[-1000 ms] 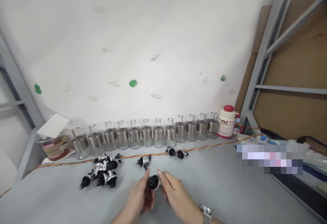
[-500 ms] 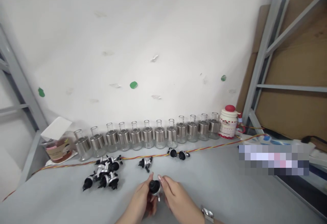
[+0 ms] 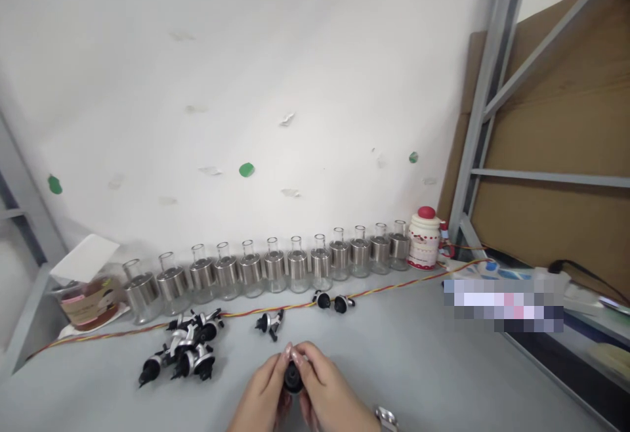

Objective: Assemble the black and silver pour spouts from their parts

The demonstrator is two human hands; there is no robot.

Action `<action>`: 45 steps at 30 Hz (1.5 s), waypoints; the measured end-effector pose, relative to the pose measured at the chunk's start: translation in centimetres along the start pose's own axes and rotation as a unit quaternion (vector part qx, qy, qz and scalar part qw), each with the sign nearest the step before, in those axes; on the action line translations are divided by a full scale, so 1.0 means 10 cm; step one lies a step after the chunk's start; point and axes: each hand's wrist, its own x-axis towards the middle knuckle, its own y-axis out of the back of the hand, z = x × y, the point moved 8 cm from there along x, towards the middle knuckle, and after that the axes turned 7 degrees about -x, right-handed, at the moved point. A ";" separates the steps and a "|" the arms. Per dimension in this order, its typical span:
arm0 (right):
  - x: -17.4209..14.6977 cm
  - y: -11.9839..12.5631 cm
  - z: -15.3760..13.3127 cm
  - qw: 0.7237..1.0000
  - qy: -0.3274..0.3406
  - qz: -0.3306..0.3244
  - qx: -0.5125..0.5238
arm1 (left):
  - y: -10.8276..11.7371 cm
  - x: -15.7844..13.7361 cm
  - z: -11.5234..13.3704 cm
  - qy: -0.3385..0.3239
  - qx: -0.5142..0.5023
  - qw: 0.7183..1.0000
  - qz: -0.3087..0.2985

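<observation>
A pourer spout (image 3: pixel 293 378) with a round black rubber end sits between my two hands at the lower middle, its black end facing me. My left hand (image 3: pixel 260 389) is closed on its left side, and my right hand (image 3: pixel 329 389) closes round the right. Both thumbs meet on top of it, and the fingers beneath are mostly hidden. Beyond my hands lies a single silver-and-black pourer spout (image 3: pixel 268 322). Two more, a left one (image 3: pixel 323 299) and a right one (image 3: pixel 342 304), rest farther back. At left is a heap of several pourer spouts (image 3: pixel 186 346).
Along the white wall stands a row of several glass bottles with steel sleeves (image 3: pixel 297 266). A red-lidded jar (image 3: pixel 424 245) ends the row at right; a cardboard-wrapped container (image 3: pixel 91 304) is at left. A twisted red-yellow wire (image 3: pixel 246 312) crosses the grey table (image 3: pixel 403 360).
My thumbs have come together over the pourer spout, and it has turned so its black end points more toward me. The whole view has shifted slightly to the right.
</observation>
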 end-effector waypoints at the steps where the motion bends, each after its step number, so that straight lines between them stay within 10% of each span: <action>1: 0.01 -0.02 0.04 1.000 -0.008 -0.003 0.015 | 0.00 -0.01 0.02 -0.006 0.013 1.000 0.002; 16: 0.01 0.04 -0.02 0.989 0.008 0.009 0.146 | -0.05 -0.11 0.24 -0.054 0.071 0.996 0.016; 31: -0.10 -0.17 -0.09 0.980 -0.003 -0.119 0.158 | 0.05 -0.08 0.22 -0.005 0.011 0.999 0.029; 45: 0.06 -0.11 0.05 0.958 -0.047 -0.042 0.279 | -0.03 -0.19 0.40 -0.094 0.151 0.983 0.038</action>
